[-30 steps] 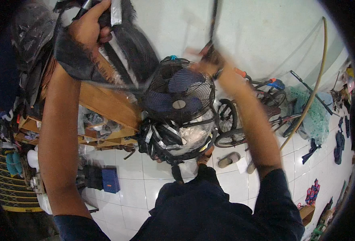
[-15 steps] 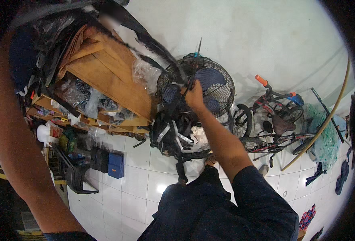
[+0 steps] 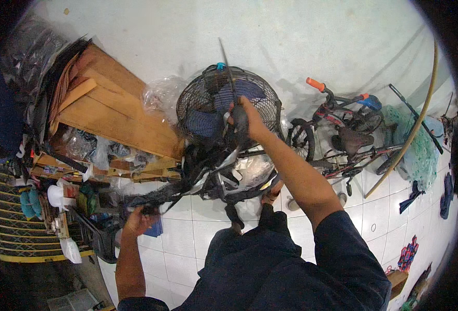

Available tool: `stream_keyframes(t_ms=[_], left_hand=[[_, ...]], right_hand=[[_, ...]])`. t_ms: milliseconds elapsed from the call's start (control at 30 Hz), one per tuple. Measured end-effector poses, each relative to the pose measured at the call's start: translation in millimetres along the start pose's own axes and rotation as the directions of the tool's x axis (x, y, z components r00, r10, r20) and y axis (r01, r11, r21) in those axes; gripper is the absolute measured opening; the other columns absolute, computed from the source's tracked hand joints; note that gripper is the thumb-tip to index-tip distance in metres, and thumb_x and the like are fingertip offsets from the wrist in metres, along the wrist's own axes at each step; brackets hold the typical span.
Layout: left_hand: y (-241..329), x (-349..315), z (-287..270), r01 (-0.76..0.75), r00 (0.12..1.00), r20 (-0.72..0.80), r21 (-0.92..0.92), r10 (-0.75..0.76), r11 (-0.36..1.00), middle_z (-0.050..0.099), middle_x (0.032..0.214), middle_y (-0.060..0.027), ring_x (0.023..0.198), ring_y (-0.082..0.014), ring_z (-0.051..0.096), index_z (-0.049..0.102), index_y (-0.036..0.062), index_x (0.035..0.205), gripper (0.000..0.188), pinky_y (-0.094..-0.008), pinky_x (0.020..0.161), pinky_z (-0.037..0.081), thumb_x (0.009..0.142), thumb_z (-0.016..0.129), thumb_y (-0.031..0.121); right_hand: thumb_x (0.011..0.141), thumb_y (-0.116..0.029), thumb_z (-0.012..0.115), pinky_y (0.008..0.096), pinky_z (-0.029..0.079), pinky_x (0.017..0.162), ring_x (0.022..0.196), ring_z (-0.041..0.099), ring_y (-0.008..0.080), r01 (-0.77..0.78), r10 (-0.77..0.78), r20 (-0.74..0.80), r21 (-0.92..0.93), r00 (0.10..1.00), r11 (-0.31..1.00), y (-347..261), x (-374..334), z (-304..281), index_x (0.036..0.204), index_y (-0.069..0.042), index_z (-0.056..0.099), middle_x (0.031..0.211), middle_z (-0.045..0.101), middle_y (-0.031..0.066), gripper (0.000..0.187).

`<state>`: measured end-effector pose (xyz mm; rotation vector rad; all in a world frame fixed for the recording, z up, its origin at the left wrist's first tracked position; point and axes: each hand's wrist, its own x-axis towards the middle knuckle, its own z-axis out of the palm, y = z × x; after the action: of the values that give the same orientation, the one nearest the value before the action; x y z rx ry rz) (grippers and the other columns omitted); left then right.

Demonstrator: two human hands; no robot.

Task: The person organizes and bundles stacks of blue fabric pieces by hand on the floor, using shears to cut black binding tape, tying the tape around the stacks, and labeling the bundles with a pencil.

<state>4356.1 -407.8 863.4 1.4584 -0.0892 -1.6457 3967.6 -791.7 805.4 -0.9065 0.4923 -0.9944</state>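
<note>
Your right hand [image 3: 244, 116] is curled firmly round the lower end of a long thin tool [image 3: 227, 65], whose tip points up and away from the grip; I cannot tell if it is a knife or scissors. Your left hand [image 3: 137, 222] sits lower and well to the left of that grip, at one end of the dark cloth [image 3: 159, 196]; blur hides whether your fingers pinch it or only touch it. The cloth runs rightward from there to the black and silvery jumble [image 3: 213, 173] just below your right hand. The fan [image 3: 200, 119] stands behind that grip, and the bicycle [image 3: 351, 142] to its right.

The step in hand looks like spreading the cloth between your two hands, tool held clear. The next move probably calls for a sure left pinch, with the tool's tip kept off the fan.
</note>
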Motion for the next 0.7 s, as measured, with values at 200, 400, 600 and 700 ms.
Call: stream_keyframes(t_ms=[200,400,600,700], left_hand=[[-29.5,-18.5,-49.8,0.505,0.836,-0.548,0.782,-0.017,-0.366,0.068,0.111,-0.0189,0.095,-0.0292,0.069,0.06,0.0006,0.124,0.062,-0.0392,0.091,0.051,0.078,0.077,0.038],[-9.2,71.7,206.5,-0.544,0.805,0.196,0.621,0.561,0.564,0.046,0.137,-0.015,0.128,-0.027,0.043,0.04,0.0047,0.141,0.06,-0.0386,0.106,0.037,0.091,0.066,0.027],[31.0,86.0,236.8,-0.215,0.955,-0.038,0.597,0.294,0.773,0.049,0.07,0.0027,0.066,-0.0091,0.05,0.064,0.0062,0.103,0.028,-0.0253,0.051,0.043,0.088,0.067,0.029],[67.3,66.8,218.1,-0.271,0.916,0.04,0.796,0.399,0.542,0.059,0.077,-0.002,0.072,-0.0137,0.055,0.065,0.0029,0.096,0.028,-0.0292,0.063,0.045,0.09,0.061,0.03]], right_hand=[[0.078,-0.002,0.067,0.0418,0.048,0.082,0.094,0.063,0.0385,0.224,-0.087,0.214,-0.778,0.973,0.588,-6.1,-42.6,78.7,0.109,0.0,0.048,0.097,0.064,0.0232,0.036],[0.072,-0.006,0.069,0.0525,0.048,0.08,0.094,0.062,0.0459,0.232,0.113,0.304,-0.879,0.946,0.417,7.8,-34.6,99.8,0.116,-0.003,0.046,0.096,0.065,0.027,0.05],[0.075,-0.036,0.082,0.0461,0.05,0.076,0.091,0.065,0.0396,0.151,0.081,0.206,-0.886,0.975,0.437,12.9,-24.7,71.1,0.114,-0.004,0.047,0.094,0.067,0.0203,0.061],[0.082,-0.045,0.073,0.0444,0.049,0.075,0.087,0.063,0.0365,0.081,0.024,0.118,-0.803,0.993,0.59,40.9,-56.6,37.0,0.112,-0.003,0.048,0.091,0.063,0.0212,0.057]])
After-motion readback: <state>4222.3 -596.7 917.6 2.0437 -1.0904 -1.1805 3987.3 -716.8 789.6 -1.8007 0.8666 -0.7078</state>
